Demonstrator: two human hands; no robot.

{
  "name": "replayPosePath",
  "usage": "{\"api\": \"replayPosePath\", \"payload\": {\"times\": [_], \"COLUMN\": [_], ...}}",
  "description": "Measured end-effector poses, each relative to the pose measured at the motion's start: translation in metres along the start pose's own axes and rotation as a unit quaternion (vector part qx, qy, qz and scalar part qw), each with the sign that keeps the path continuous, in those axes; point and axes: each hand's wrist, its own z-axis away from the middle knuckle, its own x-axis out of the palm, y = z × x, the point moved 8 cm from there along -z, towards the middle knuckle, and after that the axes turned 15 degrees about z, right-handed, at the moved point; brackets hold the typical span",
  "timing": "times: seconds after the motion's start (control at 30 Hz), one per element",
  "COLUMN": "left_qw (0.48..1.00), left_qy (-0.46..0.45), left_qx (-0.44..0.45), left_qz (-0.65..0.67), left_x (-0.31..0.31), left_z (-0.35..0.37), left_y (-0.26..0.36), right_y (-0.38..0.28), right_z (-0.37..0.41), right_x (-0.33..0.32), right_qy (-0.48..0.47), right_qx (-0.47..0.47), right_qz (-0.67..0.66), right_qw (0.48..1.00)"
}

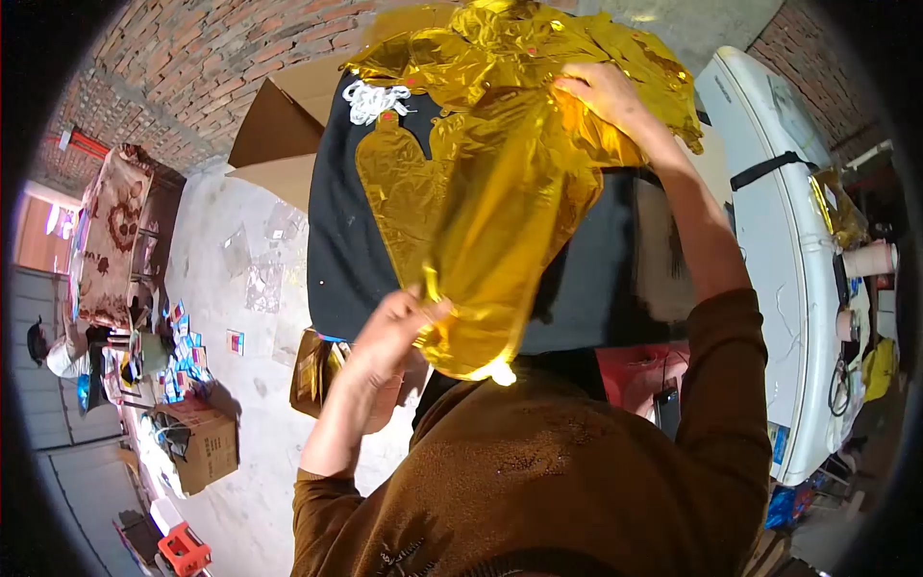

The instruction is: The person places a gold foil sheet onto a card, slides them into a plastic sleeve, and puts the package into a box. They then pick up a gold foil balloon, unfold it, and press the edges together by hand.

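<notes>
A shiny gold foil balloon (500, 240), flat and creased, stretches between my hands above a black-covered table (336, 240). My left hand (389, 337) pinches its lower end near my body. Farther up, my right hand (606, 101) is closed on bunched gold foil at the balloon's upper right. More gold foil balloons (529, 43) lie in a heap at the far side of the table. Another flat gold foil piece (394, 192) rests on the black cloth to the left. Beside the heap sits a bundle of white cord (375, 102).
An open cardboard box (274, 130) stands behind the table's left side, and a smaller box (308, 370) is below its front left corner. A white freezer-like appliance (769, 240) stands close on the right. At far left, a person (67, 356) is near piled packets (187, 356).
</notes>
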Motion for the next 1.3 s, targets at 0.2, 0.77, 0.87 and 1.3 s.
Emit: {"api": "replayPosePath", "payload": {"times": [0.2, 0.77, 0.87, 1.3], "left_qw": [0.991, 0.982, 0.979, 0.969], "left_qy": [-0.135, -0.006, -0.008, 0.011], "left_qx": [-0.017, -0.046, -0.078, -0.089], "left_qz": [0.006, -0.185, -0.19, -0.232], "left_x": [0.038, -0.005, -0.009, -0.012], "left_z": [0.01, -0.016, -0.018, -0.021], "left_y": [-0.053, -0.03, -0.034, -0.034], "right_y": [-0.007, -0.044, -0.045, -0.055], "right_z": [0.018, -0.057, -0.062, -0.061], "right_x": [0.065, 0.133, 0.144, 0.153], "right_qy": [-0.138, -0.065, -0.102, -0.022], "right_qx": [-0.011, -0.067, -0.064, -0.095], "right_qz": [-0.051, 0.036, 0.056, 0.064], "right_qw": [0.989, 0.995, 0.991, 0.993]}}
